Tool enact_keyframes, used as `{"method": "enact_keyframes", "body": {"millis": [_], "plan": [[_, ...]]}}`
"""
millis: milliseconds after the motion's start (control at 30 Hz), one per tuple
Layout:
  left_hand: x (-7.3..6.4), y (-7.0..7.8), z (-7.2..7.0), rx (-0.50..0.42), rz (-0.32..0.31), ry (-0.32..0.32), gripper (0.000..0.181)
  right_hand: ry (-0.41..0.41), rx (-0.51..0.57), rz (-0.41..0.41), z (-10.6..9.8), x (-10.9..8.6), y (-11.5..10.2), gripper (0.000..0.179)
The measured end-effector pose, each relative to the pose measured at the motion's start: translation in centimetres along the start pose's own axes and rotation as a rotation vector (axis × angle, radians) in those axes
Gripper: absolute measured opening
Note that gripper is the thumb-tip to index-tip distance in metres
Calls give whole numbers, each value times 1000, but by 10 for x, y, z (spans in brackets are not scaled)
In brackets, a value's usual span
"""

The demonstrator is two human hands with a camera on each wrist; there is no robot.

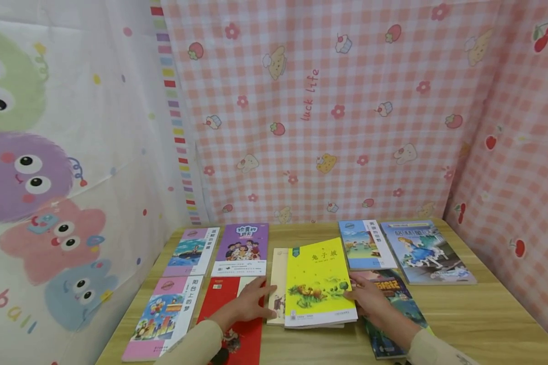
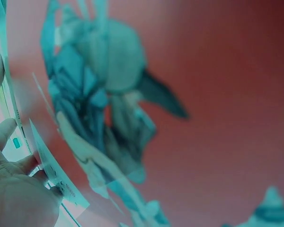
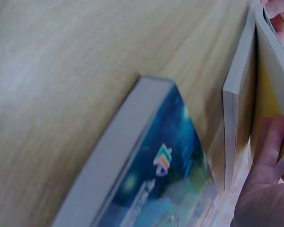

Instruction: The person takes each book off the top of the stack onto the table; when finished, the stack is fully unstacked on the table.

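Observation:
A yellow book (image 1: pixel 319 279) lies over a cream book (image 1: pixel 278 306) in the middle of the table, leaving the cream book's left strip showing. At the yellow book's right edge, my right hand (image 1: pixel 372 299) pinches it, with fingers beneath the cover in the right wrist view. A gap separates the two books (image 3: pixel 236 109) at that side. My left hand (image 1: pixel 248 304) is spread at the cream book's left edge, above a red book (image 1: pixel 251 339). In the left wrist view, the red cover fills most of the picture, and fingers (image 2: pixel 2 135) reach toward the book edges.
Two pink-and-white books (image 1: pixel 192 253) and a purple book (image 1: pixel 242 248) lie to the left. On the right are a blue-and-white book (image 1: pixel 365 246), a blue-grey book (image 1: pixel 426 253) and a dark teal book (image 1: pixel 388 324) under my right forearm. Patterned cloth (image 1: pixel 324 142) surrounds the table.

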State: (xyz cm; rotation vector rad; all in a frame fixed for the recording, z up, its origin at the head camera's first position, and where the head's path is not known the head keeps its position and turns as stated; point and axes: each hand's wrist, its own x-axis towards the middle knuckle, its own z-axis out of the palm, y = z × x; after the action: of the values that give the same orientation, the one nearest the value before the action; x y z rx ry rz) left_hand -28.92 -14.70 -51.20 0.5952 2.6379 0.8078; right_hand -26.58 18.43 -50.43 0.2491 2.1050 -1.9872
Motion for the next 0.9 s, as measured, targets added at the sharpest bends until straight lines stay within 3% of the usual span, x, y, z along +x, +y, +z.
{"method": "enact_keyframes", "body": {"millis": [533,900], "plan": [[1,-4,1,-3,5,3,71,-52,-9,-3,-29,-16,-6,60],[0,-3,1,-14,27,3,71,-84,-15,-4,-59,-27,-2,74]]}}
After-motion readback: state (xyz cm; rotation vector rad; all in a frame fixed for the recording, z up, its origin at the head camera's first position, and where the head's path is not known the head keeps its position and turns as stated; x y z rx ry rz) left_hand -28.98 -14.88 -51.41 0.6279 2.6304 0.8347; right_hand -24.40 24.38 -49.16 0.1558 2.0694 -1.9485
